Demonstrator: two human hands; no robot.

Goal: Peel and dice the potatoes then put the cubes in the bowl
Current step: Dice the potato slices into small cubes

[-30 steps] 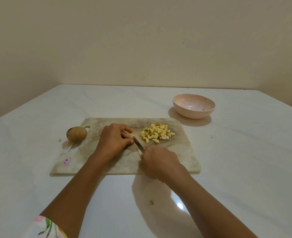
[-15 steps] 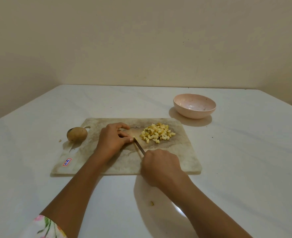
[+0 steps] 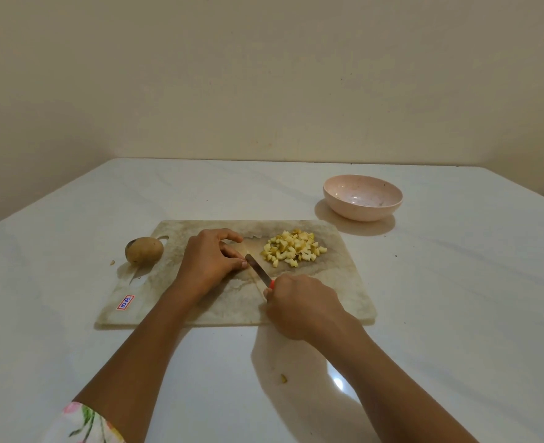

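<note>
With the right hand (image 3: 302,306), grips the knife (image 3: 257,270) by its red handle, fingers curled fully round it. Has drawn that hand back toward the near edge of the cutting board (image 3: 337,282) since a second ago, baring more of the blade and a sliver of red at the knuckles. Keeps the blade slanted across the board, tip just at the fingertips of the left hand (image 3: 211,262). Rests that left hand knuckles-up on the board's middle, fingers bent with the tips pressed down and the forefinger arched a little farther out than before. Possibly pins a potato piece beneath, but cannot tell from here, with the palm covering whatever lies there. Leaves the potato cubes (image 3: 294,249) heaped as before on the far right part of the board, well apart from the bowl (image 3: 360,214). Inside that pink bowl, beyond the board's far right corner on the white table (image 3: 456,314), only a few dark specks on the wall. At the board's left edge, by the handle hole, a whole unpeeled potato (image 3: 144,250), unmoved. Near the bottom, a floral sleeve (image 3: 85,423), cut off by the frame. On the table between the forearms, a small yellowish scrap (image 3: 284,378), too small to identify.
</note>
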